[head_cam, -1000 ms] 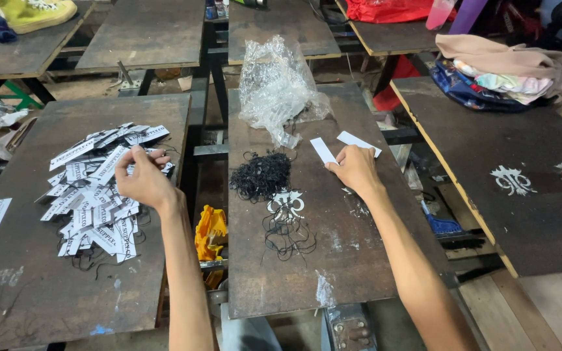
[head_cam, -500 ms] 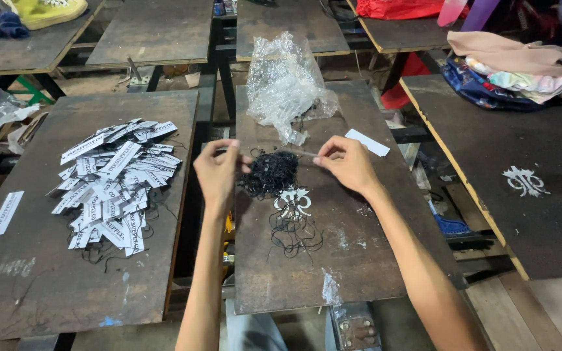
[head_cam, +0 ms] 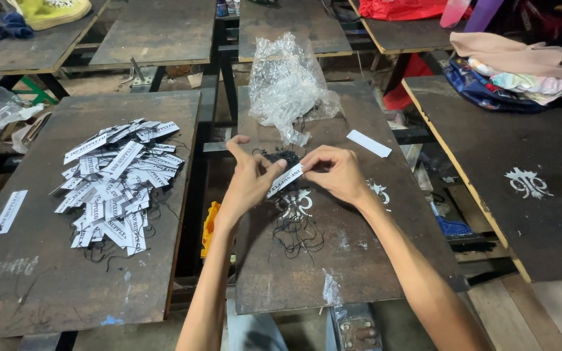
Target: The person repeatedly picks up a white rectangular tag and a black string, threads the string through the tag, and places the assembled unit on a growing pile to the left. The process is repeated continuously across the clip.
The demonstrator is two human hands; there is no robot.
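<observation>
Both hands meet over the middle board (head_cam: pixel 385 260). My left hand (head_cam: pixel 250 183) and my right hand (head_cam: pixel 338 173) pinch the two ends of one narrow white paper tag (head_cam: pixel 285 180) with dark print. Just behind the fingers lies a small heap of black string loops (head_cam: pixel 282 156), and loose black strings (head_cam: pixel 297 231) trail on the board below the hands. A second white tag (head_cam: pixel 369 143) rests flat to the right of the hands. On the left board (head_cam: pixel 66 286) sits a big pile of white tags with strings (head_cam: pixel 118 179).
A crumpled clear plastic bag (head_cam: pixel 287 84) lies at the far end of the middle board. One stray tag (head_cam: pixel 9 212) sits at the left edge. Folded clothes (head_cam: pixel 515 71) top the right board (head_cam: pixel 554 221). Gaps separate the boards; a yellow object (head_cam: pixel 209 227) shows in one.
My left hand left the tag pile and came to the middle board. My right hand picked up a white tag, and both hands now hold it in front of the string heap.
</observation>
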